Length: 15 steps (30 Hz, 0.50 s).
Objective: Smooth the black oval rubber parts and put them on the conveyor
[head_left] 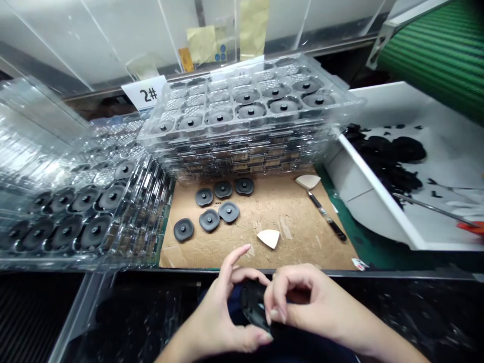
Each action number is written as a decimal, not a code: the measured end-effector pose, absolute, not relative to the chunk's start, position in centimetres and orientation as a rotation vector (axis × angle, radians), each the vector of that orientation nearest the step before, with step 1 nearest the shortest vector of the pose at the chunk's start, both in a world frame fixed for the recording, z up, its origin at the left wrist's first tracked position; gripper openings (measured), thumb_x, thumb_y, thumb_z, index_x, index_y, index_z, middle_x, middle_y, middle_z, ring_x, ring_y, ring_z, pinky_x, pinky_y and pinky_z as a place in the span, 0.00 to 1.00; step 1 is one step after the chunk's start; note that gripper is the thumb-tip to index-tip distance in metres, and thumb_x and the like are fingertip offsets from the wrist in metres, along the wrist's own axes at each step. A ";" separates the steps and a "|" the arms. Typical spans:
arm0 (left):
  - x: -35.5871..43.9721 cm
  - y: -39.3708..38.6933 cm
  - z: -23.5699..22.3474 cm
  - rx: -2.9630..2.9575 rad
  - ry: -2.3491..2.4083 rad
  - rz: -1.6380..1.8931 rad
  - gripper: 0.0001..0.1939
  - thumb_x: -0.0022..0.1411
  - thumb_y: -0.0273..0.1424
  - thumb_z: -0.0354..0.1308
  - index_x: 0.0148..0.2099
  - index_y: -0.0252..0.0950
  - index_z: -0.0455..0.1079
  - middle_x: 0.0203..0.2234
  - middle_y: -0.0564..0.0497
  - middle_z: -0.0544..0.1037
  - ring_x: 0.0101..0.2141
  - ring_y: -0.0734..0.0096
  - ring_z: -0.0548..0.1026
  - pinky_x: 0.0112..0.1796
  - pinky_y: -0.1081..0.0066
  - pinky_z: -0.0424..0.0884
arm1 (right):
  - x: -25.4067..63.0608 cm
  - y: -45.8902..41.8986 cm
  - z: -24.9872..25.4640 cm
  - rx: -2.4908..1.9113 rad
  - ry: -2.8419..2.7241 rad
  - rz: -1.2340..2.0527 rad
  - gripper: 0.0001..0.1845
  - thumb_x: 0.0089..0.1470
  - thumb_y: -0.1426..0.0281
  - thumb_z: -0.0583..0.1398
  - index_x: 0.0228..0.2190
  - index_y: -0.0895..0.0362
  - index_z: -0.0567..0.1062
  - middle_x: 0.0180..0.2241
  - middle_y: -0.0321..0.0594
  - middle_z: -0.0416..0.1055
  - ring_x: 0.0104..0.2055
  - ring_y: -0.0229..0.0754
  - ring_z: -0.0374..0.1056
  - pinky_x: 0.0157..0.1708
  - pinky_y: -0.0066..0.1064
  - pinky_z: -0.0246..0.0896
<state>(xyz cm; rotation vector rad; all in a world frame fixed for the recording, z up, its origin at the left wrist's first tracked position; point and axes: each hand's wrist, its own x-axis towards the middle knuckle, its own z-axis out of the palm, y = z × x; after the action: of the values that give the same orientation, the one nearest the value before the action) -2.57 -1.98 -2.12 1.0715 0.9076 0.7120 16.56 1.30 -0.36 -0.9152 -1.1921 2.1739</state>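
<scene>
My left hand (pixel 216 316) holds a dark rounded plastic part (pixel 252 302) by its edge, thumb below and fingers above, with one finger raised off it. My right hand (pixel 298 302) is closed in a pinch at the right side of the same part, covering that edge; any smaller piece between those fingertips is hidden. Beyond my hands, several grey rounded discs with central studs (pixel 209 220) lie on a cardboard sheet (pixel 302 247). A loose white wedge-shaped pad (pixel 268 238) rests closest to my fingers. Farther right lies a dark-handled tool (pixel 325 214) with a similar white pad at its tip.
Stacked clear trays (pixel 242 143) holding grey discs stand at the back, and more trays (pixel 128 217) are at left. A white bin (pixel 372 201) on the right contains black pieces and a red-handled tool (pixel 469 226). A green ribbed belt (pixel 434 50) slopes above it.
</scene>
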 end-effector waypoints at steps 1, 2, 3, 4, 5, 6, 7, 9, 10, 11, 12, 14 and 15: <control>-2.6 -2.0 -2.1 1.086 0.916 0.720 0.48 0.44 0.32 0.67 0.62 0.47 0.43 0.45 0.48 0.72 0.48 0.61 0.69 0.52 0.64 0.56 | 16.6 1.1 -0.6 -0.952 -1.176 2.143 0.08 0.46 0.73 0.64 0.19 0.59 0.73 0.24 0.33 0.73 0.28 0.30 0.68 0.35 0.24 0.62; -2.7 -1.9 -2.1 1.096 0.920 0.729 0.47 0.45 0.31 0.67 0.62 0.47 0.44 0.46 0.48 0.72 0.49 0.62 0.69 0.53 0.64 0.55 | 16.6 0.9 -0.8 -0.987 -1.158 2.110 0.08 0.46 0.72 0.65 0.19 0.58 0.73 0.24 0.33 0.73 0.28 0.31 0.68 0.34 0.25 0.63; -2.7 -1.8 -2.1 1.101 0.925 0.736 0.46 0.45 0.31 0.67 0.62 0.47 0.45 0.47 0.47 0.71 0.50 0.61 0.68 0.53 0.64 0.55 | 16.6 0.7 -1.0 -1.015 -1.138 2.079 0.08 0.45 0.70 0.66 0.20 0.58 0.73 0.23 0.34 0.73 0.28 0.32 0.68 0.34 0.25 0.63; -2.6 -1.6 -2.1 1.113 0.935 0.738 0.44 0.45 0.32 0.67 0.61 0.47 0.48 0.49 0.46 0.71 0.51 0.60 0.67 0.53 0.64 0.56 | 16.6 0.5 -1.2 -1.038 -1.118 2.047 0.09 0.44 0.68 0.66 0.20 0.58 0.73 0.23 0.34 0.73 0.27 0.33 0.68 0.33 0.26 0.63; -2.5 -1.3 -2.2 1.145 0.953 0.721 0.42 0.44 0.32 0.68 0.60 0.46 0.53 0.49 0.46 0.71 0.50 0.60 0.67 0.52 0.64 0.57 | 16.5 0.3 -1.4 -1.059 -1.097 2.013 0.09 0.43 0.66 0.67 0.20 0.58 0.73 0.23 0.34 0.73 0.27 0.34 0.68 0.33 0.26 0.63; -2.4 -1.1 -2.2 1.175 0.982 0.675 0.38 0.41 0.33 0.69 0.56 0.44 0.60 0.47 0.47 0.73 0.48 0.60 0.68 0.51 0.66 0.58 | 16.6 0.2 -1.6 -1.086 -1.078 1.971 0.10 0.42 0.65 0.67 0.20 0.57 0.74 0.23 0.35 0.73 0.27 0.34 0.68 0.32 0.26 0.63; -2.2 -0.9 -2.2 1.192 1.023 0.613 0.31 0.39 0.35 0.70 0.48 0.41 0.68 0.41 0.48 0.75 0.43 0.62 0.71 0.47 0.68 0.61 | 16.7 0.2 -1.9 -1.127 -1.068 1.919 0.10 0.42 0.64 0.67 0.21 0.57 0.74 0.22 0.34 0.72 0.27 0.35 0.68 0.31 0.26 0.63; -1.9 -0.6 -2.4 1.164 1.115 0.482 0.17 0.36 0.40 0.70 0.27 0.36 0.73 0.24 0.53 0.74 0.29 0.71 0.69 0.34 0.73 0.65 | 17.4 0.2 -2.9 -1.273 -1.091 1.762 0.11 0.45 0.61 0.64 0.25 0.55 0.75 0.18 0.32 0.68 0.23 0.35 0.66 0.27 0.26 0.62; -1.9 -0.5 -2.4 1.121 1.157 0.438 0.18 0.36 0.43 0.68 0.20 0.34 0.69 0.17 0.55 0.70 0.23 0.75 0.65 0.28 0.75 0.63 | 18.1 0.4 -3.7 -1.377 -1.132 1.638 0.11 0.47 0.59 0.62 0.27 0.55 0.75 0.17 0.32 0.67 0.22 0.36 0.65 0.26 0.26 0.62; -2.1 -0.4 -2.4 1.071 1.194 0.419 0.22 0.36 0.47 0.67 0.16 0.34 0.64 0.14 0.57 0.65 0.20 0.77 0.62 0.24 0.76 0.60 | 19.0 0.8 -4.8 -1.480 -1.204 1.481 0.12 0.48 0.58 0.60 0.30 0.54 0.75 0.18 0.33 0.67 0.21 0.37 0.65 0.25 0.27 0.63; -2.5 -0.3 -2.3 1.032 1.223 0.419 0.25 0.37 0.50 0.65 0.15 0.34 0.61 0.12 0.57 0.63 0.19 0.78 0.61 0.21 0.76 0.59 | 19.9 1.2 -6.0 -1.566 -1.294 1.294 0.13 0.49 0.58 0.59 0.32 0.54 0.75 0.20 0.35 0.68 0.23 0.38 0.66 0.26 0.29 0.64; -3.9 0.1 -1.5 0.991 1.270 0.427 0.27 0.38 0.55 0.61 0.17 0.34 0.62 0.13 0.56 0.64 0.18 0.76 0.63 0.19 0.76 0.60 | 21.9 2.5 -9.0 -1.620 -1.519 0.908 0.14 0.46 0.60 0.58 0.32 0.53 0.76 0.33 0.42 0.71 0.31 0.45 0.69 0.29 0.32 0.65; -5.0 0.5 -0.8 0.982 1.300 0.436 0.27 0.40 0.56 0.58 0.19 0.34 0.63 0.13 0.55 0.66 0.17 0.75 0.65 0.20 0.75 0.62 | 22.7 3.2 -10.5 -1.616 -1.601 0.766 0.13 0.46 0.60 0.56 0.30 0.53 0.77 0.37 0.44 0.71 0.36 0.48 0.69 0.31 0.35 0.66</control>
<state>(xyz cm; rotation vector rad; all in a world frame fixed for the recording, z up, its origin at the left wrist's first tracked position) -5.01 0.48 -0.76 0.9819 1.2995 0.4363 22.68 3.24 -10.48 -1.6162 -1.6014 0.7665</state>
